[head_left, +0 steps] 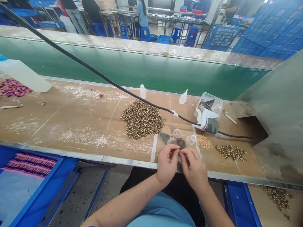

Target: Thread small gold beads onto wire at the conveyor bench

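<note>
My left hand and my right hand meet above the belt's near edge, fingertips pinched together on a small item too tiny to make out. Just beyond them stand two small clear cups on a dark scrap of plastic. A large heap of brown-and-gold patterned beads lies farther out, left of my hands. To the right are a pile of tan beads and a smaller heap of patterned beads.
A black cable runs across the tan belt, past a clear plastic box and two dropper bottles. A green wall stands behind the belt. A blue tray sits at lower left. Seated people and blue crates lie beyond.
</note>
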`<state>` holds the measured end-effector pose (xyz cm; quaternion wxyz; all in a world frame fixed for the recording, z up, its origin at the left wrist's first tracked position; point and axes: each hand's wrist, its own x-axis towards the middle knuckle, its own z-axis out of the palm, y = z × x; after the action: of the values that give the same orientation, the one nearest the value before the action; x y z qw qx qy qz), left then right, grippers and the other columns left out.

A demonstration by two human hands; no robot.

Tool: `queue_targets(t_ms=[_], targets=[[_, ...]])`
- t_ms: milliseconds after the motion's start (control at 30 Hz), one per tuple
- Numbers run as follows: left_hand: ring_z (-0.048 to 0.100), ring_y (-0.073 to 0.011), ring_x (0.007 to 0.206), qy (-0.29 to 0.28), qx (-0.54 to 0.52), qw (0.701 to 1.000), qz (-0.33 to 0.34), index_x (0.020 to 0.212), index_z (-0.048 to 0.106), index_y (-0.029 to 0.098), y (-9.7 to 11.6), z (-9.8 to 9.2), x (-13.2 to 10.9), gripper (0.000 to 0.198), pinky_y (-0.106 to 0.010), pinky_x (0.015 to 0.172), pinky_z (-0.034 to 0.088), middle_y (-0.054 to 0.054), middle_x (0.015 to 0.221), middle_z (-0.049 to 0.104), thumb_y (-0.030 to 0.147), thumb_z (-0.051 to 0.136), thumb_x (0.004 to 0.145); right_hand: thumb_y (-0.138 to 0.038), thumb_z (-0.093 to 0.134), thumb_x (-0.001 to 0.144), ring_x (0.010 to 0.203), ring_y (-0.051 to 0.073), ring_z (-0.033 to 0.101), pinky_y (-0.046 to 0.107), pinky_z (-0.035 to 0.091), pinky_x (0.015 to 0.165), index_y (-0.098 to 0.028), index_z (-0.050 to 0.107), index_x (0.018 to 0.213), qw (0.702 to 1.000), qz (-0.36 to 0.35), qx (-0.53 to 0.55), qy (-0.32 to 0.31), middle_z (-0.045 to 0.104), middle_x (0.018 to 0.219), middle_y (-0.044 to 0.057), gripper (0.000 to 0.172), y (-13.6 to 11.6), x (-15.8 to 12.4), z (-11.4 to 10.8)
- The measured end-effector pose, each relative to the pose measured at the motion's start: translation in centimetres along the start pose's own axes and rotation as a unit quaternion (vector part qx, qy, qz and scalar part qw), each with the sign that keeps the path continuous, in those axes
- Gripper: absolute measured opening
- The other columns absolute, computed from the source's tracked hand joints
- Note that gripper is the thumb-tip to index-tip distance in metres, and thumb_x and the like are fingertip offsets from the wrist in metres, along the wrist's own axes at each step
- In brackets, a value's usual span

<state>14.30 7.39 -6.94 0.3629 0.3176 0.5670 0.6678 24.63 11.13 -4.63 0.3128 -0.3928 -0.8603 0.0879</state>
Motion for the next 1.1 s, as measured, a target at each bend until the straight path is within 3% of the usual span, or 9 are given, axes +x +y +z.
queue_targets(t_ms=[400, 900, 1100], targets=[[0.063, -0.0171, 0.078, -0.013, 0.015, 1.0, -0.004, 0.086, 0.062, 0.019, -0.02, 0.1, 0.15, 0.008, -0.029, 0.073, 0.051, -0.005, 0.082, 0.065, 0.022, 0.055, 0.083, -0.032, 0.033, 0.096, 0.069, 0.014, 0.059, 0.024, 0.044, 0.053, -0.022, 0.052, 0.083, 1.0, 0.025, -0.006, -0.014, 0.059, 0.078, 0.003, 0.025, 0.28, -0.06, 0.59], [0.063, -0.0158, 0.078, -0.012, 0.075, 0.996, 0.044, 0.088, 0.061, 0.019, -0.44, 0.0, -0.03, 0.01, -0.028, 0.073, 0.052, -0.005, 0.085, 0.066, 0.02, 0.051, 0.086, -0.028, 0.034, 0.096, 0.068, 0.011, 0.059, 0.02, 0.044, 0.053, -0.02, 0.051, 0.085, 0.999, -0.007, -0.035, 0.008, 0.059, 0.078, 0.003, 0.021, -0.08, 0.13, 0.24], [0.064, -0.0156, 0.077, -0.021, 0.051, 0.998, 0.028, 0.088, 0.06, 0.018, -0.51, 0.09, 0.16, 0.009, -0.028, 0.073, 0.053, -0.005, 0.083, 0.065, 0.02, 0.052, 0.085, -0.029, 0.033, 0.097, 0.068, 0.012, 0.058, 0.021, 0.043, 0.053, -0.02, 0.05, 0.083, 1.0, 0.006, -0.025, 0.009, 0.058, 0.077, 0.003, 0.024, 0.12, 0.1, 0.53]])
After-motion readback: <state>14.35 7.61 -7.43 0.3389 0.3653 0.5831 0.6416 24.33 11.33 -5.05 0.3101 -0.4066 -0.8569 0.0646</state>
